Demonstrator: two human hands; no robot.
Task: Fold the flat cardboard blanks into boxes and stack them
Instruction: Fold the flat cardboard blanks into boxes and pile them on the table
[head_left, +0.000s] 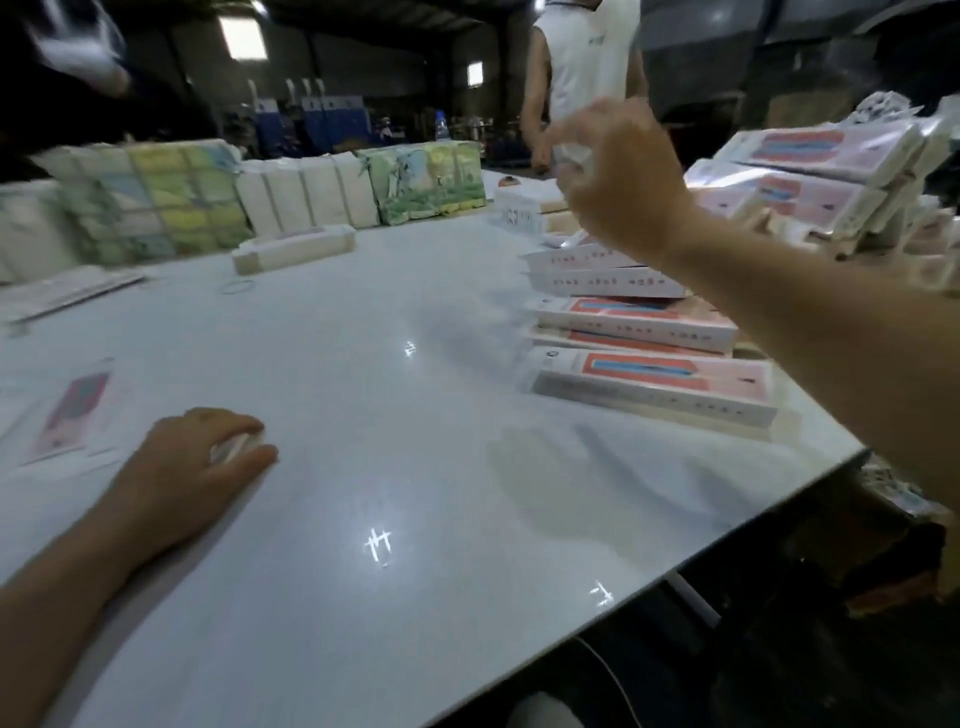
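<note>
Your left hand (208, 457) rests on table (415, 441) near left, fingers curled round small white item. Right hand (618, 176) raised far right over folded boxes (649, 358), likely stacking; grip blurred, cannot tell.

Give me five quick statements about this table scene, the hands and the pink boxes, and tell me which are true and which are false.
1. The left hand rests on the white table. True.
2. The right hand is pressed flat on the table. False: it is raised in the air above the folded pink boxes.
3. The folded pink boxes lie along the table's right side. True.
4. A flat pink blank lies near the left hand. True.
5. The rubber band is wrapped around the right wrist. False: it lies loose on the table, far from that wrist.
</note>
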